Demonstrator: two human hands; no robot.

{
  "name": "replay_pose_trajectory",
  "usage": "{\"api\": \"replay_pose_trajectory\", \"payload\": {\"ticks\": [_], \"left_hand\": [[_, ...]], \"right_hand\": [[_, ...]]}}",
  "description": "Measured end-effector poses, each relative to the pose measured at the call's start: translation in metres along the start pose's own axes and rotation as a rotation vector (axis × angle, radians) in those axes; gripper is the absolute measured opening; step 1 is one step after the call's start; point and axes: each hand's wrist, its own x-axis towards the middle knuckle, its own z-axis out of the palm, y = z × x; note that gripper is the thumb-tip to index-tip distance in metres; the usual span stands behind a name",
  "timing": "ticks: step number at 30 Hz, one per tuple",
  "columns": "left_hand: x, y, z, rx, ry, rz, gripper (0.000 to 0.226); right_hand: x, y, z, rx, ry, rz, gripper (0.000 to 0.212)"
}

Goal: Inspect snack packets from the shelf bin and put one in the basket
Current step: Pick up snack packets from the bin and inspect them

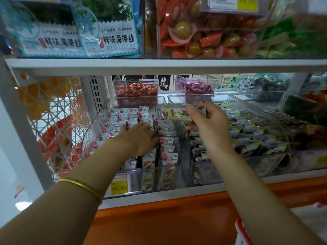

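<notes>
A clear shelf bin (174,175) holds several small white snack packets (168,149) printed with red balloons and clouds, standing in rows. My left hand (139,138) reaches into the bin, its fingers laid flat among the packets; the fingertips are partly hidden between them. My right hand (207,124) is raised above the bin's right edge and pinches one snack packet (174,114) between thumb and fingers, holding it sideways. A red-and-white edge at the bottom right (241,232) may be the basket; most of it is out of view.
A second clear bin (276,112) of dark packets with yellow corners stands to the right. Small tubs of red (136,92) and purple sweets (196,88) sit behind. A white shelf board (159,65) runs overhead. A yellow price tag (118,187) fronts the bin; a wire mesh panel (56,121) closes the left side.
</notes>
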Motion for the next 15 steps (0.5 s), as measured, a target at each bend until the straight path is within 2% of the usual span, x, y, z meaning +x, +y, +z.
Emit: {"api": "replay_pose_trajectory", "payload": {"ticks": [4,7,11,15], "left_hand": [[-0.015,0.001,-0.004,-0.138,0.080,-0.035,0.036],[-0.029,0.000,-0.005,-0.207,0.134,-0.048,0.021],[-0.041,-0.006,-0.004,-0.285,0.150,-0.053,0.029],[-0.046,-0.012,0.000,-0.384,0.178,-0.039,0.030]], "right_hand": [[0.001,-0.002,0.002,-0.036,-0.032,-0.053,0.011],[0.005,-0.007,0.011,-0.128,-0.097,-0.132,0.021],[0.017,-0.011,0.034,-0.362,-0.224,-0.235,0.029],[0.031,-0.014,0.065,-0.632,-0.441,-0.286,0.030]]}}
